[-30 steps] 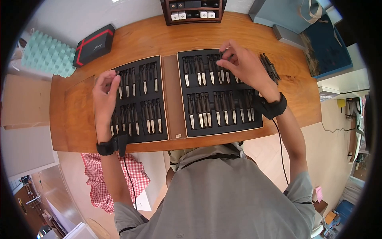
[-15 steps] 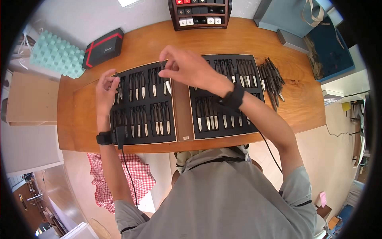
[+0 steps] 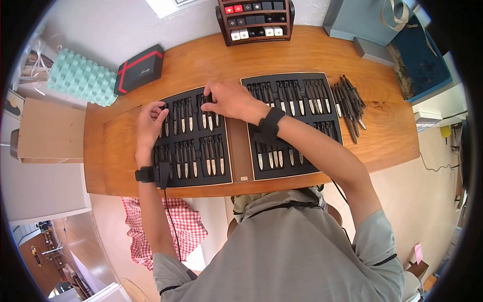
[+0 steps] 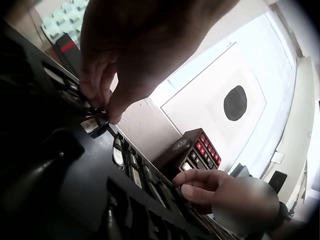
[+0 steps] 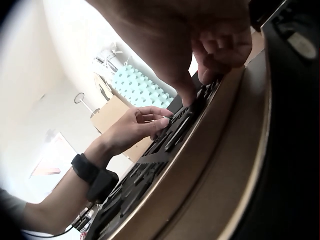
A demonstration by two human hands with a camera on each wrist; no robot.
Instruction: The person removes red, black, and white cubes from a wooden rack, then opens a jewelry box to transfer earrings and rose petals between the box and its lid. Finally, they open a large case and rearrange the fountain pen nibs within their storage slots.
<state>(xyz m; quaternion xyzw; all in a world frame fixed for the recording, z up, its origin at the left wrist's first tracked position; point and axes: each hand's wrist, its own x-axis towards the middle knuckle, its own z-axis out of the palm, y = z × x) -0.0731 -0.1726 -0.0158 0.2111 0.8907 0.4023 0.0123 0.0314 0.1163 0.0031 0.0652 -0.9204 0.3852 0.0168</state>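
A wide case lies spread on the desk, with a left black tray (image 3: 196, 132) and a right black tray (image 3: 318, 119) joined by a brown spine (image 3: 242, 156). Rows of slim dark pieces with silver pointed ends sit in both; their exact kind is unclear. At the left tray's upper left corner, my left hand (image 3: 150, 126) pinches one dark piece (image 4: 91, 125) by its top. My right hand (image 3: 232, 101) reaches across the spine, thumb and fingers around the upper end of a silver-tipped piece (image 3: 211, 121) at that tray's upper right. The palm hides part of that group.
Loose dark pieces (image 3: 349, 103) lie heaped right of the case. Behind stand a small rack (image 3: 255, 20) of little boxes, a black box with red ribbon (image 3: 140, 69), a mint bumpy roll (image 3: 83, 76) and a blue box (image 3: 422, 65). A checked cloth (image 3: 183, 221) hangs below the desk.
My right hand has moved left from over the right tray to the left tray's upper right, carrying a silver-tipped piece down into the row. My left hand stays at its corner.
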